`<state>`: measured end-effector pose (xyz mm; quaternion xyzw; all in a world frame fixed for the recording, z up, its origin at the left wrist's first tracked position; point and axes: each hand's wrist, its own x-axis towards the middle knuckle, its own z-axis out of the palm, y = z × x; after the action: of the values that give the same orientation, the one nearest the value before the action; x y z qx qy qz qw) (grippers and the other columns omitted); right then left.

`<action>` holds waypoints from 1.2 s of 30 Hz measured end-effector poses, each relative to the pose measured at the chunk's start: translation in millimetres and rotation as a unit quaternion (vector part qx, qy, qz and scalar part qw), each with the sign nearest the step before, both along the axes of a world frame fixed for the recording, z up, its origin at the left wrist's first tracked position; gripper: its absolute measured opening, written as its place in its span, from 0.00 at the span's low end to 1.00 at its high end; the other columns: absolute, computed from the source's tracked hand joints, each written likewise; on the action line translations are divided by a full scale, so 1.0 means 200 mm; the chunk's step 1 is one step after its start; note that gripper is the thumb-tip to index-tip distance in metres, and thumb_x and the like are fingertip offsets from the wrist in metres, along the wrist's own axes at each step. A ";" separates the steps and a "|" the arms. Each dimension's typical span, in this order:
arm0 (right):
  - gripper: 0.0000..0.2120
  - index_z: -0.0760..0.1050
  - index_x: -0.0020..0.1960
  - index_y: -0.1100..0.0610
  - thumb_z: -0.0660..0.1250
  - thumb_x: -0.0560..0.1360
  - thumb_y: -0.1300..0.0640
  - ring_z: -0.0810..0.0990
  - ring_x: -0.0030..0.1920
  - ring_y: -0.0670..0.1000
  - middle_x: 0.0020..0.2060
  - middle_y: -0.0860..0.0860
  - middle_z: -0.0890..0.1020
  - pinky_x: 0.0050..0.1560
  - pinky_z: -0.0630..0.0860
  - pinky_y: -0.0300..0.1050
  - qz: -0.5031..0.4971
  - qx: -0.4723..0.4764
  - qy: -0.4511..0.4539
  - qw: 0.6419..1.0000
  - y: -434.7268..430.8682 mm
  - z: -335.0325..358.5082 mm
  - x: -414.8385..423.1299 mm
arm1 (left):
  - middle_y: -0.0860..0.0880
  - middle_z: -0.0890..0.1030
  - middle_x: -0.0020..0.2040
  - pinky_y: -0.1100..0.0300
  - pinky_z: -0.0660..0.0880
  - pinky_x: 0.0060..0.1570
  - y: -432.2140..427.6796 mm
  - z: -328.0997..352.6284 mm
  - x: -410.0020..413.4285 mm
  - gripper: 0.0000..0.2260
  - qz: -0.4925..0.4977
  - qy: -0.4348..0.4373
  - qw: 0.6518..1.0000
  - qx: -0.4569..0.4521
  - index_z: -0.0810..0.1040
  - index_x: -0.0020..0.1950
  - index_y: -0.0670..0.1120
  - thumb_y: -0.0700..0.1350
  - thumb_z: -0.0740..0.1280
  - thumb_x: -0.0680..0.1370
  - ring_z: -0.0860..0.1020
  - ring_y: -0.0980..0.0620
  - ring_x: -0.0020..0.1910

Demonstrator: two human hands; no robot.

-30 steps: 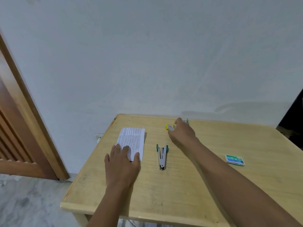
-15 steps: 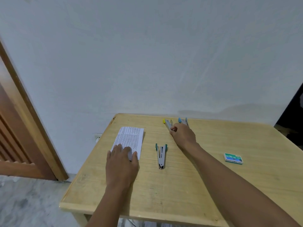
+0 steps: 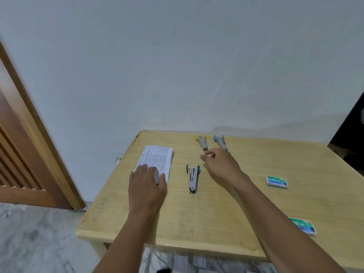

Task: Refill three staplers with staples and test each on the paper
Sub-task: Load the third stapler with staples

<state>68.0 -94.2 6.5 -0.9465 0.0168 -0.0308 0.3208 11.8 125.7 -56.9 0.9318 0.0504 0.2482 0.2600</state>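
Three staplers lie on the wooden table (image 3: 197, 223). A green-ended stapler (image 3: 192, 178) rests mid-table. A yellow-ended stapler (image 3: 202, 142) and a blue-ended stapler (image 3: 221, 142) lie side by side near the far edge. My left hand (image 3: 146, 186) presses flat on the near end of the folded printed paper (image 3: 157, 159). My right hand (image 3: 221, 164) hovers empty just in front of the two far staplers, fingers loosely curled and apart. A green staple box (image 3: 277, 181) sits to the right; a second staple box (image 3: 303, 226) shows beside my right forearm.
A white wall rises right behind the table. A wooden door and frame (image 3: 29, 154) stand at the left. Marble floor (image 3: 39, 239) lies below, with scraps of paper under the table's front edge.
My right hand let go of the yellow-ended stapler at the far edge and drew back toward me. The left hand stayed on the paper. A second staple box has come into view.
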 end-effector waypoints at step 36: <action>0.13 0.80 0.61 0.54 0.69 0.78 0.54 0.83 0.48 0.44 0.46 0.45 0.84 0.48 0.78 0.33 -0.027 0.404 -0.013 0.914 -0.04 -0.14 -0.68 | 0.45 0.81 0.32 0.65 0.70 0.31 -0.53 0.25 -0.41 0.16 -0.151 0.103 0.907 -0.379 0.84 0.39 0.42 0.46 0.62 0.81 0.74 0.55 0.29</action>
<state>-68.2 -101.6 -21.9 -0.7345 0.0495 -0.0424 0.6754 -70.0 19.9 -6.8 0.7798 0.0256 0.0705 0.6215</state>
